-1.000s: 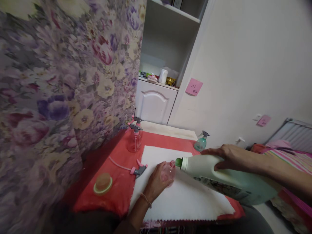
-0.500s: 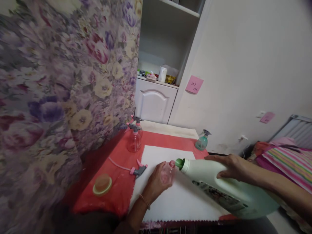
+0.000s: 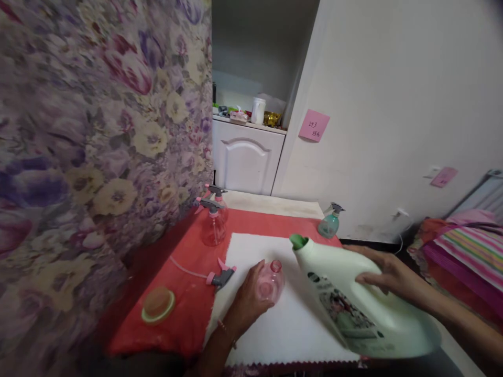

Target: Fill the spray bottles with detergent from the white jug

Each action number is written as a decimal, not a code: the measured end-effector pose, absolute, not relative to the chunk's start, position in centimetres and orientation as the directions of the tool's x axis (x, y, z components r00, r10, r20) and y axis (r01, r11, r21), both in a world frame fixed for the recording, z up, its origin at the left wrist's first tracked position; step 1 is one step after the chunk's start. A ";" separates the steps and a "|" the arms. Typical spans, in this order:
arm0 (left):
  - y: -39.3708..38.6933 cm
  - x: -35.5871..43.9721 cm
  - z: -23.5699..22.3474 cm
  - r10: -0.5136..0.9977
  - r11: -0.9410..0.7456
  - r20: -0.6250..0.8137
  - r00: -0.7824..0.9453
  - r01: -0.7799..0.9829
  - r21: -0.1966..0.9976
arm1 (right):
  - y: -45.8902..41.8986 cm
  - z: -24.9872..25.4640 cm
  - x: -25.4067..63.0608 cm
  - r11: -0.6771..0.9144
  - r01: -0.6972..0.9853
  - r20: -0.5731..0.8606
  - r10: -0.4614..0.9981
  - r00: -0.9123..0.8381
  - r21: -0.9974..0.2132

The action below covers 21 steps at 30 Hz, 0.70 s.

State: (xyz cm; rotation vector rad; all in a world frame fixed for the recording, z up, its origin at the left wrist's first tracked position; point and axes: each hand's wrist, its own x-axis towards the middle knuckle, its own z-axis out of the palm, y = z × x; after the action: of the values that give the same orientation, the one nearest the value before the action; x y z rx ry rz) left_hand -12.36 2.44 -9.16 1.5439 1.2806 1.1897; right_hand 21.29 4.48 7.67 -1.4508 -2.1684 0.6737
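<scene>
My left hand [image 3: 251, 294] is closed around a clear pink spray bottle [image 3: 271, 283] with no top on it, its open mouth tipped slightly right. By the handle, my right hand [image 3: 379, 269] grips a large pale-green detergent jug [image 3: 353, 309]. The jug leans left, and its green spout [image 3: 299, 241] is apart from the bottle's mouth, higher and to the right. A grey and pink spray head [image 3: 221, 275] with a long tube lies left of my left hand. Beneath both hands is a white sheet [image 3: 298, 324] on the red tablecloth [image 3: 188, 309].
Two pink spray bottles [image 3: 214, 230] stand at the back left, and a green spray bottle [image 3: 330, 224] at the back right. A round, yellow-green-rimmed lid-like object [image 3: 158, 305] lies at the front left. Behind are a white cabinet [image 3: 247, 157] and floral curtain [image 3: 149, 141]. Striped bedding [image 3: 471, 241] is on the right.
The jug's spout has lifted up and away from the pink bottle's mouth as my right hand tilts the jug back. My left hand keeps its hold on the bottle.
</scene>
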 end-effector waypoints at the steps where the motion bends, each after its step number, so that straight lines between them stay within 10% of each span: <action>1: 2.4 -12.4 -9.1 0.984 -0.178 0.171 0.050 0.242 0.954 | 5.1 7.5 21.0 0.294 0.682 0.090 0.944 -0.318 -0.669; 10: 2.5 -12.5 -9.9 0.989 -0.143 0.129 0.074 0.238 0.961 | 13.7 0.8 12.8 0.390 0.281 0.424 0.903 0.070 -0.877; 21: 2.3 -12.4 -9.1 0.994 -0.109 0.097 0.057 0.273 0.956 | 13.1 -4.3 8.4 0.432 0.028 0.432 0.902 -0.020 -0.901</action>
State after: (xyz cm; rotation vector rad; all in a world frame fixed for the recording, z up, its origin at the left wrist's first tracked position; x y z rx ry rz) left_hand -12.40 2.28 -9.15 1.5132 1.3280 1.1084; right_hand 8.39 13.07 -4.34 -0.8886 -1.4201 0.8672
